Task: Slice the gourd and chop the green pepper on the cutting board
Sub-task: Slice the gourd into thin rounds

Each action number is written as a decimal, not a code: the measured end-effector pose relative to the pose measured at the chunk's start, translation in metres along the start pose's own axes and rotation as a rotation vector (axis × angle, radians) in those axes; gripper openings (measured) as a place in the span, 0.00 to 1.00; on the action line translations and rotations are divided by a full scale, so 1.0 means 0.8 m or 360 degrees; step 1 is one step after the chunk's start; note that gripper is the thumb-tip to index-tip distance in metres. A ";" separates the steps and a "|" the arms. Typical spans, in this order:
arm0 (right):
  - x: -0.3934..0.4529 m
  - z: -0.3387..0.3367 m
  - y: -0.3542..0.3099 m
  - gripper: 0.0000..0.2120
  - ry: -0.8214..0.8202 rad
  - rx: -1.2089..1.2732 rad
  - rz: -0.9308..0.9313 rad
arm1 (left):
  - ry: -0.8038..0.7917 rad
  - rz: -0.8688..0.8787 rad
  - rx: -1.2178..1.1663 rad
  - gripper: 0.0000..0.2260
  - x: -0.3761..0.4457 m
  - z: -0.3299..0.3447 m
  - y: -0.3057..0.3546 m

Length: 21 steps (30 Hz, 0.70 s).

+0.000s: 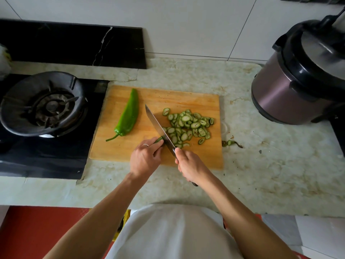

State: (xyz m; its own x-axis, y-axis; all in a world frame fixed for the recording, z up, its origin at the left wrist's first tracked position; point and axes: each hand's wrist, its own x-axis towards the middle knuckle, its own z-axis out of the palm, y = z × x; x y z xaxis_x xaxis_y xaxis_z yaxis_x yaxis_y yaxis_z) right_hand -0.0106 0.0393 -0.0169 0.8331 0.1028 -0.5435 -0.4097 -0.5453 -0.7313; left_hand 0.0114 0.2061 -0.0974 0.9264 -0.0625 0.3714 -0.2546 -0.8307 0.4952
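Note:
A wooden cutting board (186, 98) lies on the counter. On its left part rests a whole long green pepper (128, 114), stem toward me. A pile of several thin gourd slices (188, 126) covers the board's right part. My left hand (146, 158) pinches the short remaining stub of gourd (159, 140) against the board. My right hand (190, 166) grips the handle of a knife (158, 127), whose blade rests right beside the stub, tip pointing away from me.
A gas burner (43, 103) on a black hob sits left of the board. A pressure cooker (300, 77) stands at the right back. Gourd end scraps (230, 143) lie on the marble counter just right of the board.

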 end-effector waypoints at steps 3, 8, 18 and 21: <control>0.006 0.000 -0.001 0.22 0.0040 0.0058 0.0025 | -0.0007 -0.0035 -0.0033 0.11 0.001 -0.002 0.002; -0.013 -0.010 0.015 0.21 0.0035 0.0164 0.0006 | -0.0019 -0.0102 -0.0074 0.11 -0.002 0.003 0.000; -0.028 -0.010 0.016 0.21 -0.0036 0.0249 0.0006 | -0.0027 -0.0136 -0.0086 0.11 -0.003 0.004 -0.004; -0.029 -0.010 0.017 0.21 -0.0036 0.0232 0.0014 | -0.0033 -0.0132 -0.0092 0.13 -0.004 0.004 -0.005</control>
State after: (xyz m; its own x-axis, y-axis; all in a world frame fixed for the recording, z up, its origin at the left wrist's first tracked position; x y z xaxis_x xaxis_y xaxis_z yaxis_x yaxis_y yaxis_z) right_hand -0.0321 0.0232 -0.0110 0.8214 0.1181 -0.5580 -0.4680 -0.4197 -0.7777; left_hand 0.0106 0.2077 -0.1033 0.9503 -0.0068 0.3113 -0.1919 -0.8000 0.5684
